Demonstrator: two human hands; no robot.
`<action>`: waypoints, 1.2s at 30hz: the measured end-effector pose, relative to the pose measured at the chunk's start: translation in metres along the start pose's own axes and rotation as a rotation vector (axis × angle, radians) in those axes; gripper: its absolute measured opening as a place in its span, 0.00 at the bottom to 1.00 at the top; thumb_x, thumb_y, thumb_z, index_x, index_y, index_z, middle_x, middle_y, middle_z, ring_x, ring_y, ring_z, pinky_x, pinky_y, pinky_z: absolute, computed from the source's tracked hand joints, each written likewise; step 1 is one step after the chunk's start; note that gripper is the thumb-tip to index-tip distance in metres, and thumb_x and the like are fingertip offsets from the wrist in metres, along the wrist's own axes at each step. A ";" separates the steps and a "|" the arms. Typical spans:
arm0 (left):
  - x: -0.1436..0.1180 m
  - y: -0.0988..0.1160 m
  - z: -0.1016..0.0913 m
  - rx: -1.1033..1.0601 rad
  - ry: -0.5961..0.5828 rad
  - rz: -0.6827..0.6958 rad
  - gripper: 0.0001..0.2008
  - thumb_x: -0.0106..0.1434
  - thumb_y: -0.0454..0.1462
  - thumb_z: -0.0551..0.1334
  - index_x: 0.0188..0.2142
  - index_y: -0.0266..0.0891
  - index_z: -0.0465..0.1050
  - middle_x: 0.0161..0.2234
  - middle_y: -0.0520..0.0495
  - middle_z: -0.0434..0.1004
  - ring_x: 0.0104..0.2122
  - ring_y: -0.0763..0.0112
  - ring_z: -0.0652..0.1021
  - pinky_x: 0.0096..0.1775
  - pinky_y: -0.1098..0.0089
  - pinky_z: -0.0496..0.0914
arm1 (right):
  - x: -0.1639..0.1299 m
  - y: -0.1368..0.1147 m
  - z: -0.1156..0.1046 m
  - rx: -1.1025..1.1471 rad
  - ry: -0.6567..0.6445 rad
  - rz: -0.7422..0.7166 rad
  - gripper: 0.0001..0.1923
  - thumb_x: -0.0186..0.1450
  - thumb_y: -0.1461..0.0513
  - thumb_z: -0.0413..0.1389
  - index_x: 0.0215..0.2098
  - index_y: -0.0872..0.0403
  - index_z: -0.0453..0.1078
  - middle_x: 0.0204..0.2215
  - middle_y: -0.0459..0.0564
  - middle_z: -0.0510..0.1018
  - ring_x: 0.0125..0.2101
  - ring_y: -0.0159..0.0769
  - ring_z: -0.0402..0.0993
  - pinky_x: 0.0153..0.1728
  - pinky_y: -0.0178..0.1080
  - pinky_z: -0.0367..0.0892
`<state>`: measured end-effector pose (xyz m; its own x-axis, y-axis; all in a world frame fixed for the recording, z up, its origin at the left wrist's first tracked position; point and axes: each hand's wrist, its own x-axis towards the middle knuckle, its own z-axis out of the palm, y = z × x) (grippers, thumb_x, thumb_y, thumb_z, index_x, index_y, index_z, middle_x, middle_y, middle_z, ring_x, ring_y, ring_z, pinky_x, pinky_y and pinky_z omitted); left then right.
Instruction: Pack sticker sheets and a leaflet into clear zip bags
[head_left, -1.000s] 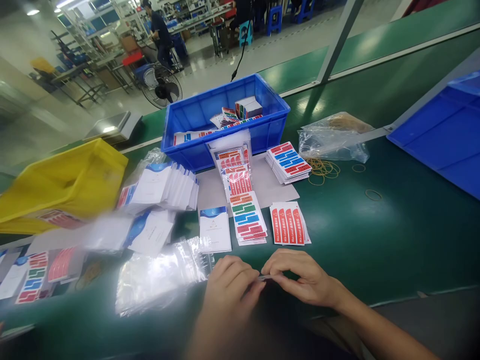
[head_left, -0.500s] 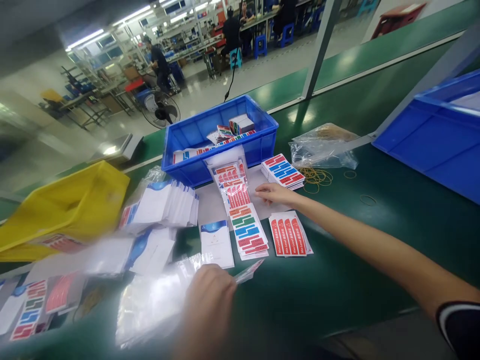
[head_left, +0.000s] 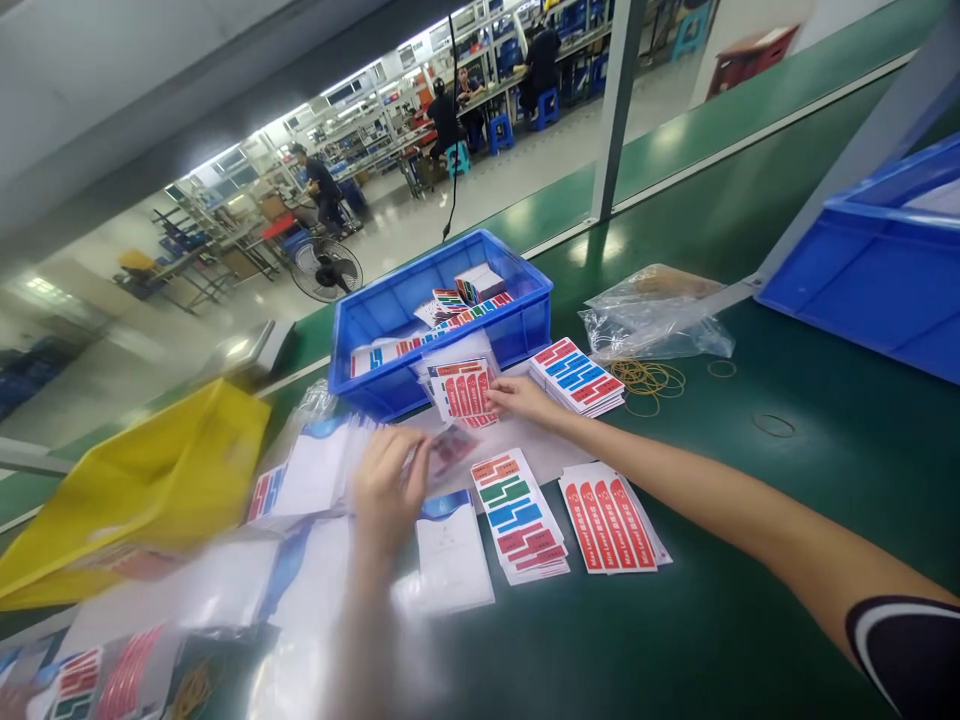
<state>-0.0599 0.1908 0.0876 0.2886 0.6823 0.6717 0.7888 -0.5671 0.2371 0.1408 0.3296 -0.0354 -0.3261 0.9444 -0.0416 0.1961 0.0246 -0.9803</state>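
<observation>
Your left grip [head_left: 392,480] pinched a bagged label packet [head_left: 454,449]; your right grip [head_left: 519,398] seemed closed on the red-label pile [head_left: 466,393], by the blue bin [head_left: 525,328]. You were likely stacking; the next move called for careful aligning.

Right hand [head_left: 519,400]: fingertips at the right edge of bagged red labels [head_left: 466,394], before a blue bin [head_left: 525,328]. Left hand [head_left: 390,480] grips a blurred clear packet [head_left: 452,449]. Multicoloured sheets [head_left: 517,510] and red label sheets [head_left: 611,520] lie nearer, side by side.
</observation>
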 end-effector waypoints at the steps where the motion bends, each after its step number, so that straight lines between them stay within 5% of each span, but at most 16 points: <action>1: 0.009 -0.007 0.014 -0.015 -0.038 0.004 0.04 0.63 0.31 0.59 0.35 0.39 0.71 0.32 0.48 0.76 0.35 0.68 0.74 0.39 0.66 0.68 | 0.000 0.001 -0.001 -0.024 0.014 -0.011 0.07 0.68 0.65 0.49 0.40 0.59 0.68 0.32 0.50 0.79 0.32 0.32 0.78 0.35 0.37 0.74; 5: 0.022 -0.026 0.055 -0.022 -0.146 -0.055 0.13 0.65 0.34 0.57 0.49 0.38 0.69 0.48 0.42 0.73 0.49 0.63 0.71 0.51 0.59 0.66 | -0.016 0.011 -0.012 -0.182 0.076 -0.065 0.18 0.64 0.70 0.45 0.52 0.59 0.64 0.48 0.58 0.75 0.37 0.36 0.78 0.39 0.40 0.73; 8: 0.008 -0.027 0.061 -0.031 -0.173 -0.114 0.18 0.65 0.36 0.57 0.55 0.39 0.64 0.53 0.41 0.69 0.54 0.62 0.68 0.55 0.57 0.64 | -0.035 0.017 -0.018 -0.331 0.057 -0.110 0.22 0.61 0.69 0.51 0.55 0.58 0.62 0.52 0.59 0.71 0.42 0.42 0.75 0.45 0.44 0.69; 14: -0.058 -0.007 0.029 0.081 -0.192 -0.274 0.18 0.65 0.35 0.57 0.55 0.38 0.64 0.53 0.38 0.68 0.54 0.59 0.68 0.53 0.54 0.67 | -0.045 0.015 -0.004 -0.588 -0.014 -0.083 0.25 0.57 0.59 0.63 0.49 0.60 0.64 0.49 0.62 0.72 0.49 0.54 0.70 0.47 0.48 0.65; 20: -0.138 0.024 -0.005 0.162 -0.188 -0.390 0.15 0.62 0.35 0.60 0.49 0.43 0.69 0.48 0.39 0.74 0.46 0.55 0.76 0.41 0.54 0.77 | -0.019 0.009 0.019 -0.707 0.048 -0.044 0.15 0.66 0.57 0.55 0.46 0.57 0.63 0.46 0.61 0.75 0.46 0.49 0.73 0.44 0.43 0.66; 26: -0.184 0.055 -0.013 0.102 -0.058 -0.396 0.23 0.57 0.32 0.62 0.49 0.59 0.68 0.40 0.50 0.78 0.37 0.53 0.80 0.29 0.55 0.80 | -0.008 -0.002 0.018 -0.793 0.095 -0.059 0.21 0.65 0.54 0.56 0.49 0.61 0.61 0.44 0.64 0.75 0.45 0.53 0.73 0.44 0.45 0.66; 32: -0.206 0.068 -0.004 0.112 -0.078 -0.491 0.25 0.58 0.34 0.60 0.53 0.58 0.65 0.45 0.44 0.76 0.44 0.47 0.78 0.32 0.50 0.79 | -0.053 -0.024 0.013 -0.867 0.183 -0.176 0.32 0.67 0.56 0.52 0.63 0.62 0.46 0.57 0.70 0.61 0.55 0.60 0.63 0.52 0.55 0.62; 36: -0.218 0.059 -0.007 0.142 -0.036 -0.529 0.24 0.59 0.33 0.58 0.53 0.58 0.66 0.44 0.45 0.77 0.45 0.49 0.78 0.33 0.50 0.78 | -0.109 -0.033 0.048 -0.865 -0.043 -0.557 0.35 0.66 0.54 0.53 0.65 0.60 0.46 0.60 0.66 0.61 0.60 0.55 0.56 0.59 0.55 0.56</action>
<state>-0.0806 0.0054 -0.0398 -0.1512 0.8743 0.4612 0.8959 -0.0760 0.4377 0.1252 0.2098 -0.0077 -0.6036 0.7149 0.3530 0.6002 0.6988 -0.3891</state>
